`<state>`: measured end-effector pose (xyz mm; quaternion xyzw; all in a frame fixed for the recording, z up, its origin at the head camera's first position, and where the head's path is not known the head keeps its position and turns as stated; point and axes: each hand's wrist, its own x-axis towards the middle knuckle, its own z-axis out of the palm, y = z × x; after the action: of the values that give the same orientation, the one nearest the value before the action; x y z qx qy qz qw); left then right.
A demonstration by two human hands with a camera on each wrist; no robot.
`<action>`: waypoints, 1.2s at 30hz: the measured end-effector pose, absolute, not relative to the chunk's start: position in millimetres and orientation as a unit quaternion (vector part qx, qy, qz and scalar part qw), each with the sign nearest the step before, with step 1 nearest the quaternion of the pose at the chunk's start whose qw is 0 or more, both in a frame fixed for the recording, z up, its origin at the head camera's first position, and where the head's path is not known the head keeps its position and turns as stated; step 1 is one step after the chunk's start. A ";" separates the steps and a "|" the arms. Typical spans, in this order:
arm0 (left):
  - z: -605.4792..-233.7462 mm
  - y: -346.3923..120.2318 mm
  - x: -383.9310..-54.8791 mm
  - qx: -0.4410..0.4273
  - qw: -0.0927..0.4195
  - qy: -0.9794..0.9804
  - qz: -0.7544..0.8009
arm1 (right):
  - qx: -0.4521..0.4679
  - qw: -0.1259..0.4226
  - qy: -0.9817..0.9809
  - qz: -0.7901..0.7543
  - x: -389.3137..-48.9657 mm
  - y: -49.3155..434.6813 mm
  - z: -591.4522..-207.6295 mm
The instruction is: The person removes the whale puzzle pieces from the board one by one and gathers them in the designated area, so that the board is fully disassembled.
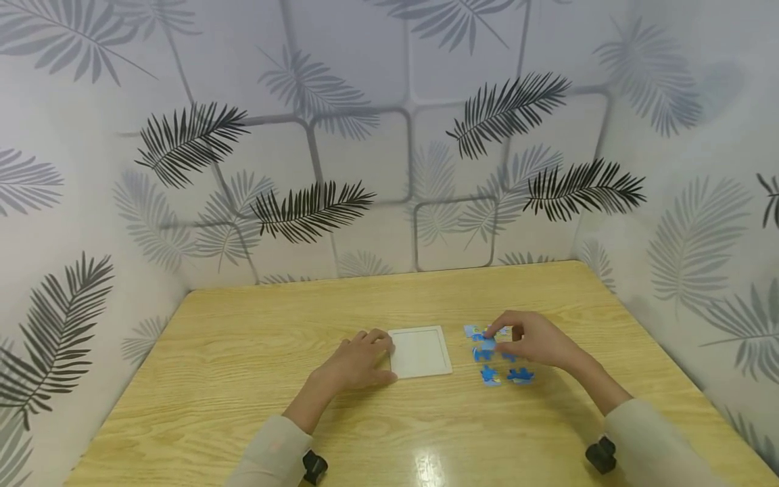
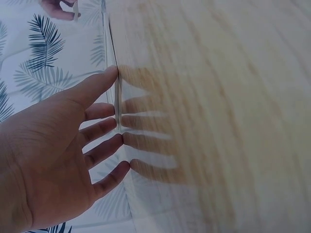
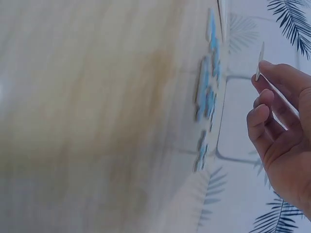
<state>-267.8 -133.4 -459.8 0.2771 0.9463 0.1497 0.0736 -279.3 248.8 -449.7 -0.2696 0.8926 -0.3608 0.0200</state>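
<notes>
A shallow white puzzle tray (image 1: 420,352) with a raised rim lies flat on the table. My left hand (image 1: 359,362) is at its left side, fingertips and thumb right at the edge. In the left wrist view the fingers of this hand (image 2: 53,150) are spread, with their tips down at the table surface. My right hand (image 1: 538,340) is above several blue jigsaw pieces (image 1: 489,375) to the right of the tray. Between thumb and forefinger it pinches one thin puzzle piece (image 3: 260,63), seen edge-on in the right wrist view, raised off the table.
The wooden table (image 1: 292,311) has its far edge against a wall (image 1: 365,155) with a leaf pattern. More leaf-patterned wall stands along both sides. The loose pieces lie close together in rows near the right hand.
</notes>
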 end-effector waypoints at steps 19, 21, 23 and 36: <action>-460.9 -136.6 -266.8 0.271 0.079 0.947 0.153 | -0.245 0.050 0.898 -0.363 -254.0 326.6 -459.4; -460.2 -136.7 -266.8 0.269 0.078 0.948 0.152 | -0.257 0.059 0.894 -0.363 -253.0 330.5 -460.6; -459.6 -137.0 -267.1 0.269 0.076 0.948 0.150 | -0.275 0.062 0.889 -0.361 -252.3 332.0 -462.6; -470.9 -143.1 -265.9 0.290 0.055 0.943 0.153 | -0.317 -0.026 0.898 -0.304 -257.6 325.6 -452.5</action>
<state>-265.9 -143.1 -470.9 0.2899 0.9432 0.1527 0.0553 -257.6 325.6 -452.5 -0.3169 0.8980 -0.3041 -0.0255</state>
